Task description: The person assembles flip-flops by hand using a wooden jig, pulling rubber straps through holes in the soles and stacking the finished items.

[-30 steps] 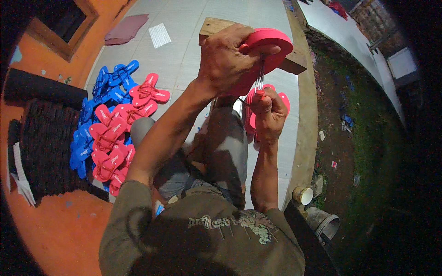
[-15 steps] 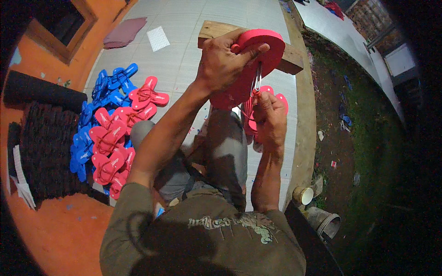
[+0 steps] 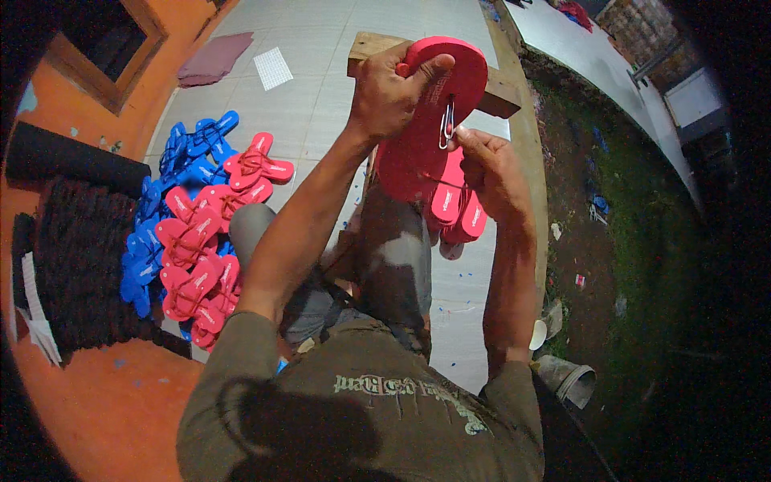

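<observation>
Gripping a red sandal sole [image 3: 426,128] by its upper rim, the left hand [image 3: 389,96] holds it raised above the lap, while the right hand [image 3: 490,173] is pinched shut on a metal wire hook [image 3: 446,124] that pokes through the sole, with red straps [image 3: 459,207] dangling beneath. If the hook is tugged askew, I judge it could tear the foam hole or nick the left thumb pressed close beside it; a loose grip on the rim might let the sole twist free. One sole, one hook, and about two hanging straps show. Farther left on the tiled floor [image 3: 321,96] lies a heap of red straps [image 3: 201,249] and blue straps [image 3: 173,173], too tangled to count. Beyond rests one wooden block [image 3: 369,46].
</observation>
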The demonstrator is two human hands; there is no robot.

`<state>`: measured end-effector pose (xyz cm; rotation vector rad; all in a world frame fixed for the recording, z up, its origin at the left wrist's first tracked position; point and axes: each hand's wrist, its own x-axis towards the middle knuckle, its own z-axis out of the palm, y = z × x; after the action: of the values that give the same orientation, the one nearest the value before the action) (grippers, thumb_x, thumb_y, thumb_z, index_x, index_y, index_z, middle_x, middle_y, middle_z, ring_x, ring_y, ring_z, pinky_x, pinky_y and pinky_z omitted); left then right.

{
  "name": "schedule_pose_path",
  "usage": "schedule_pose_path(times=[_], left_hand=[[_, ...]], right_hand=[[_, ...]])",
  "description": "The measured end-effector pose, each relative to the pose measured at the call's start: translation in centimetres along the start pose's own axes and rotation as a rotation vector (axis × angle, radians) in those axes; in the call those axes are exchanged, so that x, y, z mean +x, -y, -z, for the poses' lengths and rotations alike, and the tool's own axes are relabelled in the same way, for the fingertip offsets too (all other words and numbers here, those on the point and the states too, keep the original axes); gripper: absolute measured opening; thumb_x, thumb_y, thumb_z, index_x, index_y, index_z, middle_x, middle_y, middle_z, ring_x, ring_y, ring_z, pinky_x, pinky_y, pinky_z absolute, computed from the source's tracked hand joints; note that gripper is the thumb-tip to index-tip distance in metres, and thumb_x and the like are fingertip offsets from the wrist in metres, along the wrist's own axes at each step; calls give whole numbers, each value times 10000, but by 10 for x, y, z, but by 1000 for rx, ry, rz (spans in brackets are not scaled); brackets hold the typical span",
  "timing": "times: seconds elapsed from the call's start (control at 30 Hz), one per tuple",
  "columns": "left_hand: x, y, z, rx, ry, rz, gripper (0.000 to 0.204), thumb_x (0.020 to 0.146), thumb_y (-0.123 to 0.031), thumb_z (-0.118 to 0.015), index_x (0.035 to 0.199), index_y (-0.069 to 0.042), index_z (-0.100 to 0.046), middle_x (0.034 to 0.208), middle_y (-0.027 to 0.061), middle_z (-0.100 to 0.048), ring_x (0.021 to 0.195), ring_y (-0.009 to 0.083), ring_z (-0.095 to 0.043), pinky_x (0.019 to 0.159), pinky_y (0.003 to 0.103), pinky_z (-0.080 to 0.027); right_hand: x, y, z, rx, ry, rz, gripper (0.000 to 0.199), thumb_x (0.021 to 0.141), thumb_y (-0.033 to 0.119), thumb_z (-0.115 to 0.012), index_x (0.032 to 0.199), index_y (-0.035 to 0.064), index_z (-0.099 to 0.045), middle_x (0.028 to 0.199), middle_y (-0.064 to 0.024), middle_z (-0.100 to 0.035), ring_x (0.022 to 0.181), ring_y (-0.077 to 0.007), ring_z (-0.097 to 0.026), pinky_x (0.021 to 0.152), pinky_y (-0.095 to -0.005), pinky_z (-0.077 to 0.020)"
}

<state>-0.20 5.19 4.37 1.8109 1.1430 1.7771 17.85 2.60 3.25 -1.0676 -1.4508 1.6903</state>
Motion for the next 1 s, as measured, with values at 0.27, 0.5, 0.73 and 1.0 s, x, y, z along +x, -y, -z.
schedule_pose_path(times=[0.27, 0.5, 0.73, 1.0], left_hand=[[-13, -13, 2, -543, 121, 317, 351, 800, -328, -614, 932, -2, -600, 737, 8, -606, 629, 66, -538, 561, 203, -445], [-25, -14, 5, -43, -87, 142, 264, 782, -248, -636, 919, -25, -602, 770, 69, -635, 642, 121, -573, 582, 267, -461], [-43, -12, -10, -365, -81, -71, 196, 776, -194, -642, 806, -18, -560, 730, 85, -573, 631, 157, -543, 585, 268, -428], [-48, -6, -5, -232, -166, 258, 388, 773, -382, -618, 847, -8, -552, 781, 66, -579, 701, 178, -544, 623, 299, -433]], right_hand=[[22, -3, -41, 33, -498, 585, 304, 887, 240, -491, 1044, -16, -535, 925, -66, -586, 866, -122, -536, 753, -245, -435], [40, -13, -58, 61, -446, 533, 301, 919, 266, -409, 907, -14, -517, 779, -66, -526, 757, -146, -474, 717, -271, -396], [26, -18, -47, -163, -573, 784, 406, 892, 387, -423, 946, -8, -499, 904, -26, -462, 784, -79, -447, 666, -212, -383], [19, -18, -63, -177, -658, 504, 438, 875, 405, -438, 832, -25, -509, 763, -104, -453, 748, -227, -442, 692, -336, -366]])
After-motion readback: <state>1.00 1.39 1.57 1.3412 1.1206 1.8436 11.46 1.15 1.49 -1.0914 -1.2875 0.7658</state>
